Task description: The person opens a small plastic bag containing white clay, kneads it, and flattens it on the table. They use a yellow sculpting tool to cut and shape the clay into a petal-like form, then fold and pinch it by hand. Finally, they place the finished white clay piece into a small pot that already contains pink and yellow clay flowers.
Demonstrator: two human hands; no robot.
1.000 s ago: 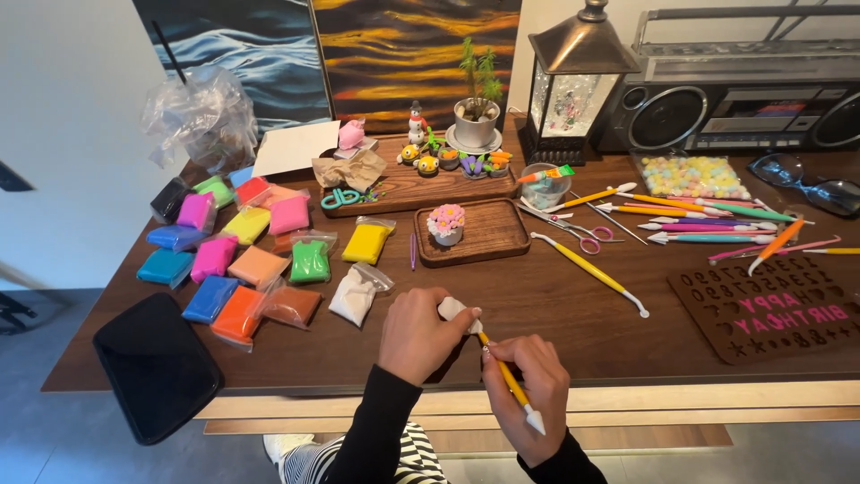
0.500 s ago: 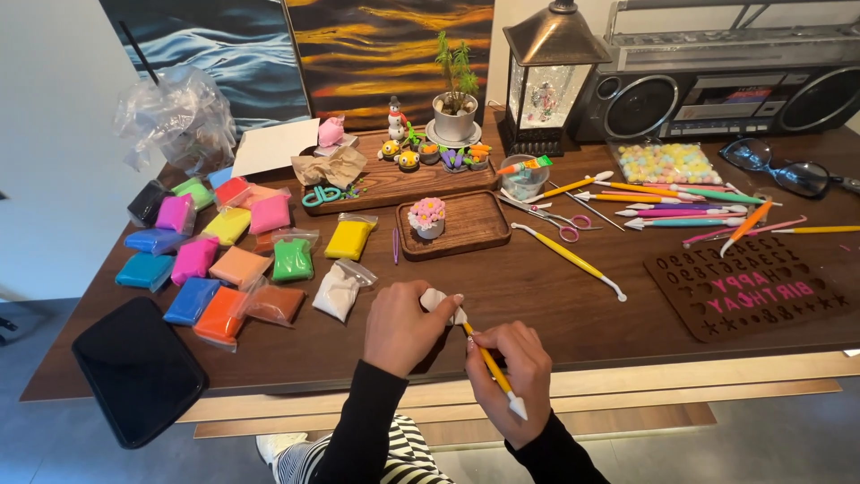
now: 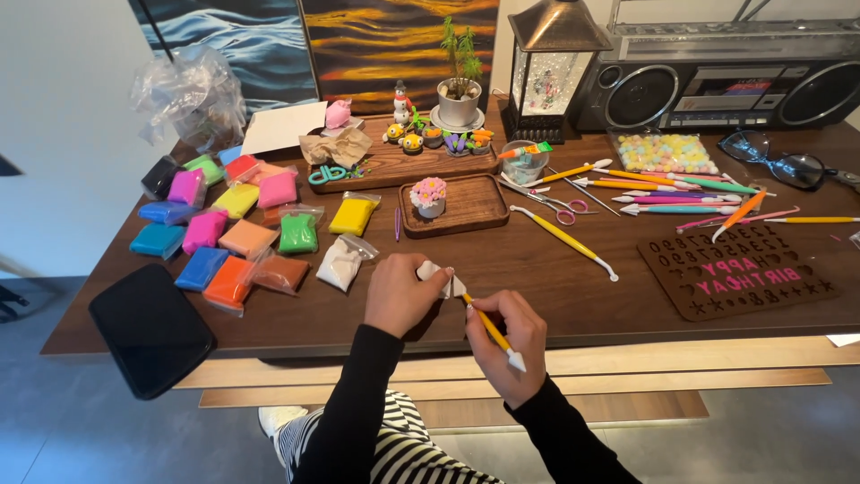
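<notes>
My left hand (image 3: pixel 401 294) pinches a small white piece of clay (image 3: pixel 441 276) over the near edge of the dark wooden table (image 3: pixel 573 309). My right hand (image 3: pixel 507 342) grips a yellow modelling tool with a white tip (image 3: pixel 494 335), held like a pen. Its upper end touches the white clay. Both wrists are in black sleeves.
Several coloured clay packets (image 3: pixel 235 235) lie at the left, a black tablet (image 3: pixel 150 327) beyond the table's corner. Wooden trays (image 3: pixel 468 208) hold small clay figures. Sculpting tools (image 3: pixel 667 195), scissors (image 3: pixel 555 208), a brown letter mould (image 3: pixel 742 269), glasses (image 3: pixel 778 163), a lantern (image 3: pixel 554 72) and a radio (image 3: pixel 717 90) are to the right.
The hands stay together with the tool against the clay; the left fingers have turned the white piece slightly. The view has shifted a little.
</notes>
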